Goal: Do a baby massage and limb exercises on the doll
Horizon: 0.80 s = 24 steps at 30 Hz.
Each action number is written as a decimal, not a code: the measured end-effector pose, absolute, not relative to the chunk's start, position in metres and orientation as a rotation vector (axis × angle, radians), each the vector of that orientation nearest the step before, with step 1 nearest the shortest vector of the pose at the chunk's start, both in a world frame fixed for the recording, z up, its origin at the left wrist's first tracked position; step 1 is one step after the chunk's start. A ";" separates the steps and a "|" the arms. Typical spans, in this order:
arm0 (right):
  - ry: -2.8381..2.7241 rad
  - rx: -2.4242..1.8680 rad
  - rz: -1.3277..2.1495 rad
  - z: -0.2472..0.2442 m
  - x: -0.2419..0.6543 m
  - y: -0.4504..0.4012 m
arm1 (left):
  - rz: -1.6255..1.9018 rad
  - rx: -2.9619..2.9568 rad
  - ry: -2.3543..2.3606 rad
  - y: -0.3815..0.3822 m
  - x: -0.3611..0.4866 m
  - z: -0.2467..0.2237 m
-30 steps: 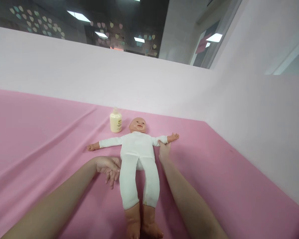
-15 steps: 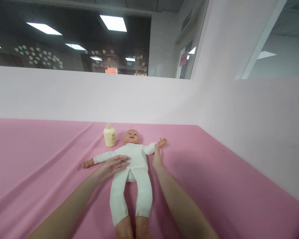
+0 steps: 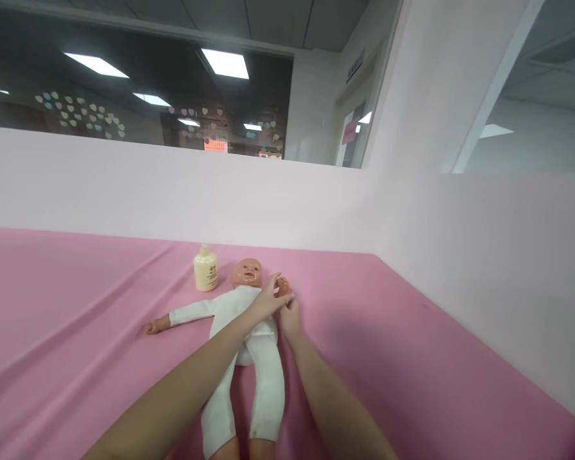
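A baby doll (image 3: 268,377) in a white cloth suit lies on its back, head away from me. My left hand (image 3: 266,303) reaches across the doll's chest, its fingers and thumb round the doll's hand (image 3: 283,286) on the right side. Just below, my right hand (image 3: 290,317) grips the doll's arm on that side near the wrist; most of that arm is hidden behind my hands. The doll's other arm (image 3: 191,312) lies stretched out to the left. Beside the doll's head (image 3: 247,273) stands a pale yellow pump bottle (image 3: 206,269).
A pink sheet (image 3: 412,358) covers the surface, with creases on the left. White walls (image 3: 172,198) border it at the back and right. Above them, a window (image 3: 138,128) shows ceiling lights and heart-shaped stickers.
My left hand has moved from the doll's belly up and right to its hand. The doll's right-side arm, stretched outward before, is now drawn in toward its body with my right hand on it.
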State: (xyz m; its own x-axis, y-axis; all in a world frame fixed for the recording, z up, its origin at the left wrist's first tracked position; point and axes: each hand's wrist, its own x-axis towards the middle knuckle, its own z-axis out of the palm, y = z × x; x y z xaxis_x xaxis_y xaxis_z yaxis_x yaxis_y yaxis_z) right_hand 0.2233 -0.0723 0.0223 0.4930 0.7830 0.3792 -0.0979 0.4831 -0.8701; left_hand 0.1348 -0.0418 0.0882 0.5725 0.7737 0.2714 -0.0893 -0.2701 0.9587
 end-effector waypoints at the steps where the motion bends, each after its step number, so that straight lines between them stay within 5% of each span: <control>1: -0.899 -0.913 0.630 0.021 0.223 -0.072 | 0.948 1.639 0.574 -0.041 0.135 0.083; 24: -0.963 -1.091 0.607 0.020 0.228 -0.080 | 1.002 1.737 0.503 -0.034 0.127 0.075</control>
